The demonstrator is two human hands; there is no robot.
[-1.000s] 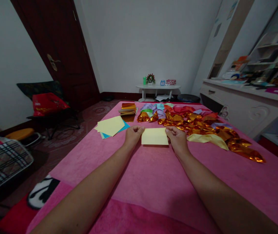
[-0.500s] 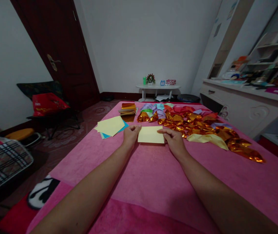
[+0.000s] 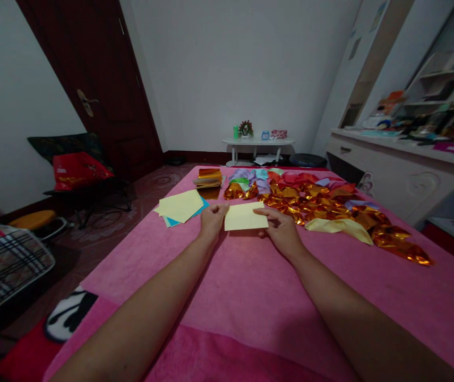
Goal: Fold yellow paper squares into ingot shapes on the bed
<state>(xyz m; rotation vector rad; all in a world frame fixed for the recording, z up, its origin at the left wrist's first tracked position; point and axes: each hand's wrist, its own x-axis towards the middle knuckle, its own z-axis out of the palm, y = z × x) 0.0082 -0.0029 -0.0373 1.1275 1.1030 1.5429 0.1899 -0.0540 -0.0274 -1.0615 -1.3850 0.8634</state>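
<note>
A folded pale yellow paper (image 3: 245,217) lies between my hands on the pink blanket (image 3: 250,297). My left hand (image 3: 213,220) is closed, pinching the paper's left edge. My right hand (image 3: 280,228) grips the right edge, with its fingers curled over the top corner. The paper's right side is lifted slightly off the blanket. A loose stack of yellow and blue paper squares (image 3: 181,206) lies just left of my left hand.
Gold foil and coloured folded paper pieces (image 3: 318,204) spread across the far right of the blanket. A small stack of foil sheets (image 3: 209,178) sits at the far edge. A chair with a red bag (image 3: 77,170) stands left; a white dresser (image 3: 402,170) right.
Both hands have shifted the yellow paper a little away and to the left. My right hand's fingers have moved onto the paper's top right corner and raised that side.
</note>
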